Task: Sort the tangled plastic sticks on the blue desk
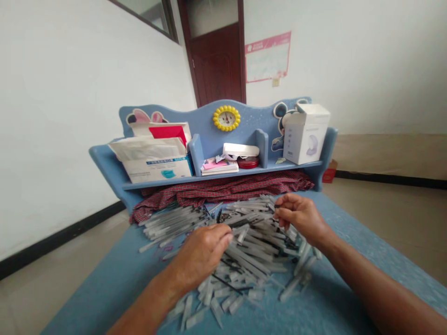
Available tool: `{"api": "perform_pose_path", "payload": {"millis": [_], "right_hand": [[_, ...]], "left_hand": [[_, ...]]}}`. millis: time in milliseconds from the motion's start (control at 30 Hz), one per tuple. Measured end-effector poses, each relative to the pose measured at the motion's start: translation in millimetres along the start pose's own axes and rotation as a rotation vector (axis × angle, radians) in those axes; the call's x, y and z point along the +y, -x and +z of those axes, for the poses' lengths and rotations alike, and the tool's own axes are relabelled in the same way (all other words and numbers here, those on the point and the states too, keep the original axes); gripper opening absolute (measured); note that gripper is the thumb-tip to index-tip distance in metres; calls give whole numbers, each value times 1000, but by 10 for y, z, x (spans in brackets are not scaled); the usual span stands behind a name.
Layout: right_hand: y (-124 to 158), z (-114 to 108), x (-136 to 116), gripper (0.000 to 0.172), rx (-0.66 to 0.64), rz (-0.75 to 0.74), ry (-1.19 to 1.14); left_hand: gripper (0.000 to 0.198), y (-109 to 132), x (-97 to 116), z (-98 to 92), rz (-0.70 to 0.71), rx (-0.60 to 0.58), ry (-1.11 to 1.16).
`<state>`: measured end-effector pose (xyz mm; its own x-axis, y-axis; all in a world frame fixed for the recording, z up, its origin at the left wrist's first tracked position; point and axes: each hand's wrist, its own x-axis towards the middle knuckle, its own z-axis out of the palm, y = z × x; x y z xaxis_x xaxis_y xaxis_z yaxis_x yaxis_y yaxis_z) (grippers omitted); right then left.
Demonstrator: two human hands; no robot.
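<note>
A heap of translucent pen barrels (pixel 247 256) and pen caps (pixel 235 304) covers the middle of the blue desk, with thin black refills (pixel 226 284) among them. My left hand (pixel 209 244) is closed over the near left part of the heap, and its fingertips are mostly turned from view. What it grips, if anything, cannot be made out. Higher to the right, my right hand (pixel 296 216) pinches a small black pen part (pixel 277 206) between thumb and forefinger. On the far left lies a row of pens (pixel 178 223), roughly side by side, with dark ends.
Behind the pens lies a bunched red checked cloth (pixel 226 188). The desk's shelf (pixel 223 177) holds a paper-filled carton (pixel 157 163), notebooks (pixel 219 168), a red round tin (pixel 247 162) and a white box (pixel 306 135). A yellow flower-shaped clock (pixel 226 118) is on the backboard.
</note>
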<state>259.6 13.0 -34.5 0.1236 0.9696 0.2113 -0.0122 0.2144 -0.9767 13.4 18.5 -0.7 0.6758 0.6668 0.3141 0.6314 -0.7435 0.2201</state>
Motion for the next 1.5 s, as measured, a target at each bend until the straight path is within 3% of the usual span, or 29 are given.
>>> {"api": "perform_pose_path", "payload": {"millis": [133,300,533,633,767,933,1133,1367,1500], "right_hand": [[-127,-221,16,28,153,-48,-30],[-119,-81,98,24,114,-25,0],[-65,215,188,9,49,-240,389],[-78,160,183,11,90,-283,505],[-152,-83,167,19,168,-231,592],[-232,-328,204,25,89,-32,915],[-247,-311,304,19,-1,-1,1029],[-207,-244,261,36,-11,-39,1039],[-95,-133,148,38,-107,-91,854]], "left_hand": [[27,-23,-235,-229,-162,1,-4],[29,-4,-455,-306,-304,74,-42],[29,-24,-349,-203,-311,104,-52],[28,-23,-300,-178,-315,103,-45],[26,-19,-297,-150,-338,134,46],[22,-35,-318,-84,-412,213,357],[19,-52,-247,-34,-526,266,979],[8,-83,-93,-6,-458,335,1504],[8,-93,-17,36,-407,413,1672]]}}
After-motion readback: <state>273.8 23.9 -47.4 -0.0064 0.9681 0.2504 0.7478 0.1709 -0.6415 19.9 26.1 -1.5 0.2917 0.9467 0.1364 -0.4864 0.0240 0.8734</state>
